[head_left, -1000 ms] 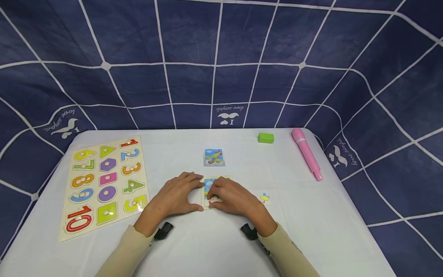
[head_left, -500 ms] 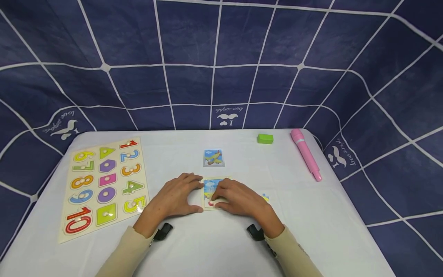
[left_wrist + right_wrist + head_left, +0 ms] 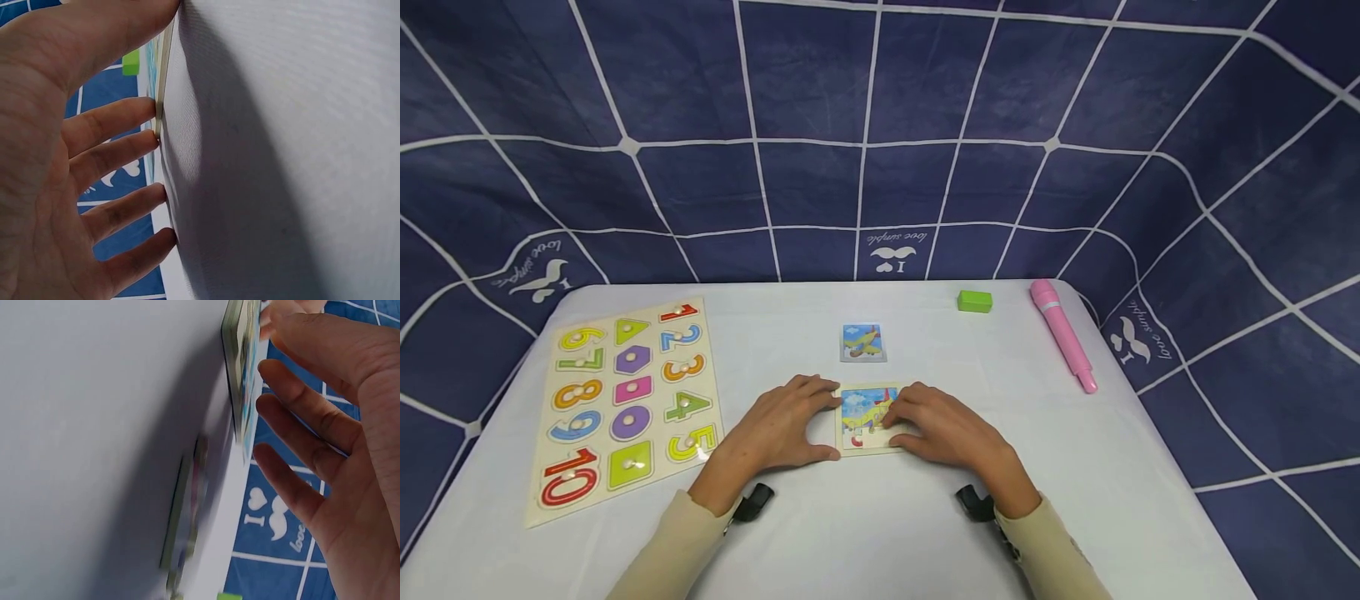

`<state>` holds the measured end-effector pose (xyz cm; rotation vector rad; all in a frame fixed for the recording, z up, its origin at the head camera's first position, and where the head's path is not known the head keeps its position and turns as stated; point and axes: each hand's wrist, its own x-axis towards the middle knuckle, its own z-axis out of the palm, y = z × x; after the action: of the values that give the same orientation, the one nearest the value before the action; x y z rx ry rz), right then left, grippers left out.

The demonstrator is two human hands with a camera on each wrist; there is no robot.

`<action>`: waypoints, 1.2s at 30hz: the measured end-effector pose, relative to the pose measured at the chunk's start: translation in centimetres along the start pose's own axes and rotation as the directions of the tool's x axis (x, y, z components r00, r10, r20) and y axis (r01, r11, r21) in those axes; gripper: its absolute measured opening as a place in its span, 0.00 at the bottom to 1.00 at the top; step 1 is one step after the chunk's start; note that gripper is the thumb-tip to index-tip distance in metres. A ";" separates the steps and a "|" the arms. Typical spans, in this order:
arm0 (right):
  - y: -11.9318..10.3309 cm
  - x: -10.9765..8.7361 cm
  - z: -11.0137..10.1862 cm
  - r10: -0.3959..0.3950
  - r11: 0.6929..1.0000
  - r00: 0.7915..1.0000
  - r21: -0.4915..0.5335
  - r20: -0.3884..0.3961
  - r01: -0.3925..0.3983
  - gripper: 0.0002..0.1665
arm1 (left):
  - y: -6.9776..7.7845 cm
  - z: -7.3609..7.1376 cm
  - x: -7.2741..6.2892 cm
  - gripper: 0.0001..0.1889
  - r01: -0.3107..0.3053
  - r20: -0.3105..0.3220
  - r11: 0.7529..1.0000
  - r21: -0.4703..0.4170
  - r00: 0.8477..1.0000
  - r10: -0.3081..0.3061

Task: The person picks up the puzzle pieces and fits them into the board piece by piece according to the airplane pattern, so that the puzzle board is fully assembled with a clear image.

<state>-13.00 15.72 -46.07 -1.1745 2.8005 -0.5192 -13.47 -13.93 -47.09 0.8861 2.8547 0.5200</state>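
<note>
A small jigsaw puzzle point(image 3: 859, 407) with a yellow plane on blue sky lies in a pale tray; part of its lower area shows bare board. At its left edge, my left hand point(image 3: 784, 421) touches the tray with thumb and straight, spread fingertips, seen along the rim in the left wrist view. My right hand point(image 3: 943, 425) is over the puzzle's right side, index finger and thumb close above it. The right wrist view shows its other fingers loosely extended with nothing between them. Beneath that hand, loose puzzle pieces point(image 3: 187, 506) lie on the cloth, hidden in the head view.
Behind the puzzle lies a small plane picture card point(image 3: 862, 342). A number and shape peg board point(image 3: 625, 408) covers the left side. Toward the back right are a green block point(image 3: 974, 301) and a pink microphone-shaped toy point(image 3: 1064, 333). A blue checked cloth point(image 3: 820, 183) hangs behind.
My right hand has slid right across the puzzle, uncovering more of the yellow plane. Its wrist now hides the loose piece at the right. My left hand stays at the tray's left edge.
</note>
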 end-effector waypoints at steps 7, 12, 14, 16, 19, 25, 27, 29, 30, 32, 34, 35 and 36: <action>0.8 -1.1 -0.4 0.074 0.997 0.997 0.019 0.012 -0.074 0.15 | 0.0 0.0 0.0 0.41 0.001 -0.010 1.000 0.002 1.000 -0.001; 1.2 -1.7 -0.6 0.099 0.995 0.995 0.029 0.012 -0.099 0.16 | 0.0 0.0 0.0 0.41 -0.007 -0.020 1.000 -0.005 1.000 0.007; 1.3 -1.9 -0.6 0.108 0.994 0.994 0.030 0.013 -0.109 0.17 | -0.1 0.0 0.0 0.42 -0.008 -0.022 1.000 -0.007 1.000 0.007; 1.5 -2.1 -0.6 0.114 0.993 0.993 0.030 0.011 -0.115 0.18 | -0.1 0.0 0.0 0.42 -0.006 -0.022 1.000 -0.009 1.000 0.005; 1.6 -2.3 -0.6 0.122 0.992 0.992 0.033 0.012 -0.122 0.19 | -0.1 0.0 0.0 0.41 -0.002 -0.020 1.000 -0.008 1.000 0.001; 1.8 -2.8 -0.6 0.135 0.989 0.991 0.056 0.011 -0.136 0.21 | -0.1 0.0 0.0 0.41 -0.002 -0.019 1.000 -0.005 1.000 0.002; 1.9 -3.1 -0.6 0.147 0.987 0.989 0.060 0.011 -0.147 0.21 | -0.1 0.0 -0.1 0.41 -0.002 -0.019 1.000 -0.006 1.000 0.002; 2.0 -3.3 -0.7 0.157 0.986 0.988 0.061 0.010 -0.158 0.21 | 0.0 0.0 -0.1 0.41 -0.003 -0.019 1.000 -0.009 1.000 0.003; 2.0 -3.4 -0.7 0.162 0.985 0.987 0.061 0.009 -0.162 0.22 | 0.0 0.0 -0.1 0.41 -0.004 -0.020 1.000 -0.010 1.000 0.004; 2.1 -3.6 -0.7 0.171 0.984 0.985 0.059 0.006 -0.171 0.22 | 0.0 0.0 0.0 0.41 -0.005 -0.022 1.000 -0.011 1.000 0.005; 2.3 -3.9 -0.8 0.179 0.982 0.984 0.057 0.005 -0.179 0.23 | 0.0 0.0 0.0 0.42 -0.006 -0.023 1.000 -0.013 1.000 0.005; 2.3 -4.0 -0.8 0.183 0.981 0.983 0.058 0.006 -0.183 0.23 | 0.0 0.0 0.0 0.42 -0.006 -0.023 1.000 -0.012 1.000 0.005; 2.4 -4.1 -0.8 0.188 0.981 0.982 0.055 0.007 -0.188 0.23 | 0.0 0.0 0.0 0.42 -0.005 -0.022 1.000 -0.011 1.000 0.005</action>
<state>-11.90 20.35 -46.39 -0.8873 2.8360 -0.5756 -13.50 -13.88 -47.13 0.8912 2.8668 0.5486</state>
